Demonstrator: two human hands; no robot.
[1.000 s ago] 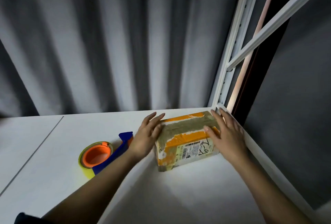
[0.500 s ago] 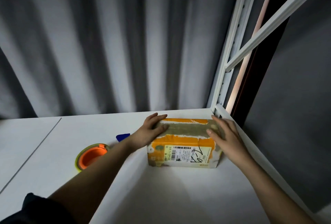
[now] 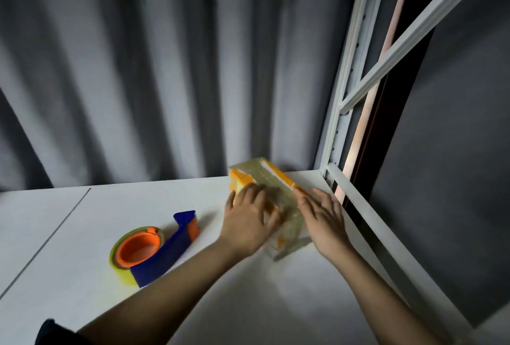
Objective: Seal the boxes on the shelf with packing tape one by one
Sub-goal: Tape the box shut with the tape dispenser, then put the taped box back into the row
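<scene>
Hands flat on box (image 3: 271,195) near shelf (image 3: 82,248) corner: left hand (image 3: 248,220), right hand (image 3: 321,219), fingers spread, steadying, likely squaring it for tape. Tape dispenser (image 3: 154,251) close by, untouched.

Bare forearms; dark sleeve (image 3: 52,332) at left elbow.

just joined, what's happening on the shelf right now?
A person has both hands on a small orange cardboard box near the right end of the white shelf. The left hand lies over its top and near side; the right hand rests against its right side. The box is motion-blurred and already carries tape. The tape dispenser lies untouched to the left, apart from the box.
</scene>
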